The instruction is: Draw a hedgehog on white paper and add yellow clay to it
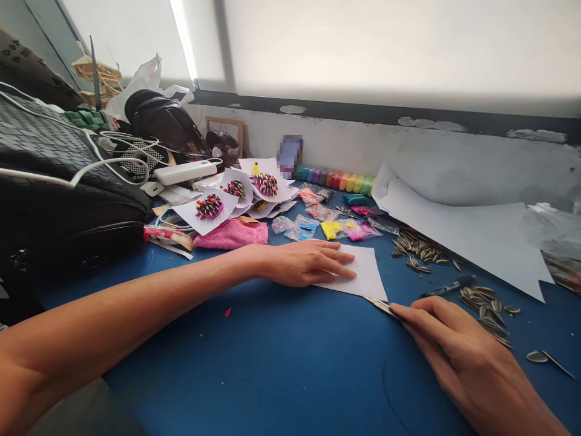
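Note:
My left hand [302, 262] lies flat with its fingers spread on a white sheet of paper [370, 269] on the blue table, covering the sheet's left part. To the right, my right hand [454, 348] is closed around a slim, silver, blade-like tool [380, 304]. The tool's tip reaches the paper's near right edge; its other end is hidden in my fingers. Beyond my right hand lie a dark pen [449, 286] and a pile of sunflower seeds [485, 309]. Bags of coloured clay [331, 229] lie just past my left hand.
Clay pieces stuck with seeds [209, 207] rest on paper at the back left, beside a pink cloth [231, 235]. A row of coloured clay pots [340, 180] lines the wall. Large white sheets [463, 233] lie at the right. A black bag [59, 200] stands left.

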Demonstrator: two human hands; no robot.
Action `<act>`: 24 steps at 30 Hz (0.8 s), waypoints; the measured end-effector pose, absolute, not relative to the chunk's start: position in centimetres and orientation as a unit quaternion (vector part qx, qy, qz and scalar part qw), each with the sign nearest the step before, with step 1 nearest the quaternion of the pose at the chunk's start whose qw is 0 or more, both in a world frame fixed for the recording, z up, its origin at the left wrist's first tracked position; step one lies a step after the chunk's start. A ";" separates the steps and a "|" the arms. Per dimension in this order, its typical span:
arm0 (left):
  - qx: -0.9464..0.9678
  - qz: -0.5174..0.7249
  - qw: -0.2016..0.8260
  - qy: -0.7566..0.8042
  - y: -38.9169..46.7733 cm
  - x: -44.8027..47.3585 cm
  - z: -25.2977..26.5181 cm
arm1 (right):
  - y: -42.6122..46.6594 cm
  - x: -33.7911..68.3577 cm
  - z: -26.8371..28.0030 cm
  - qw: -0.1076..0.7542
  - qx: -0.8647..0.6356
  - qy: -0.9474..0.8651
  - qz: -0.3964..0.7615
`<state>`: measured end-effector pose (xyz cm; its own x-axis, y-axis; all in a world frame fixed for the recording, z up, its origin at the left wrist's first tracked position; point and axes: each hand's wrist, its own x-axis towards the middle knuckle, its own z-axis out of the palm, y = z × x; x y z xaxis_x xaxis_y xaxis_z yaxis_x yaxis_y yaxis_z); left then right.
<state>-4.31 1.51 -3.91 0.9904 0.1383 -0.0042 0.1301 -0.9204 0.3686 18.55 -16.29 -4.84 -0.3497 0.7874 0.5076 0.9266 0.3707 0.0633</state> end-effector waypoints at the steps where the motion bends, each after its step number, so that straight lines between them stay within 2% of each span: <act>1: 0.978 0.011 0.195 0.067 1.7 -4.5 -4.1 | -16.3 18.5 -4.8 0.200 -0.533 -0.803 -0.175; 19: 0.968 0.020 0.225 0.114 0.1 -3.6 -4.3 | -16.4 19.6 -4.5 0.216 -0.541 -0.793 -0.179; 24: 0.980 0.017 0.179 0.091 0.7 -3.9 -4.2 | -16.5 19.5 -4.5 0.225 -0.531 -0.797 -0.178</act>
<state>-3.91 0.66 -4.22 0.9830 0.1834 0.0003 0.1715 -0.9195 0.3536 19.45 -16.50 -4.51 -0.3352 0.7665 0.5479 0.9266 0.3734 0.0445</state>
